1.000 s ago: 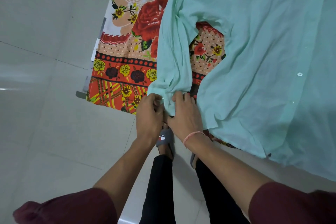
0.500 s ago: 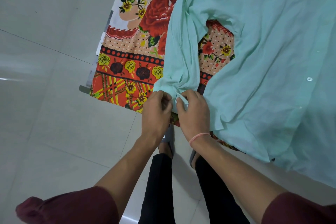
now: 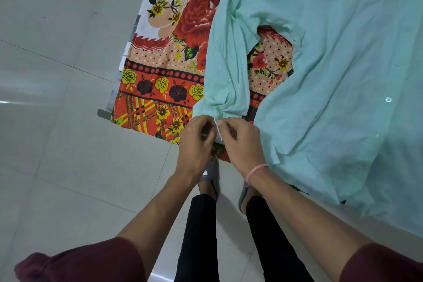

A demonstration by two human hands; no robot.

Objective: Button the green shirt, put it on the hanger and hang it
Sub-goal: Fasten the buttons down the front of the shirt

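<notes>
Pale grey floor tiles [image 3: 57, 144] surround a bench whose metal edge [image 3: 104, 113] shows at the near-left corner; a floral cloth [image 3: 160, 80] in red, orange and yellow covers the bench top. On the cloth lies the green shirt [image 3: 343, 52], a light mint-green woven garment spread out and creased, filling the right side of the head view and overhanging the near bench edge. One white button [image 3: 388, 99] is visible on the shirt front at the right. One long sleeve [image 3: 226, 64] runs from the shoulder toward the person, with a patch of floral cloth exposed between sleeve and body. The sleeve fabric is gathered into folds at the cuff [image 3: 215, 110], which sits at the near bench edge. The left hand [image 3: 195, 142] and right hand [image 3: 242, 144] meet at the cuff, nearly touching. The left fingers [image 3: 206, 126] are curled and pinch the cuff edge; the right fingers [image 3: 225, 123] pinch the facing edge between thumb and fingertip. A pink wristband [image 3: 256, 170] circles the right wrist. Whether the cuff is fastened cannot be determined, as the hands cover it.
</notes>
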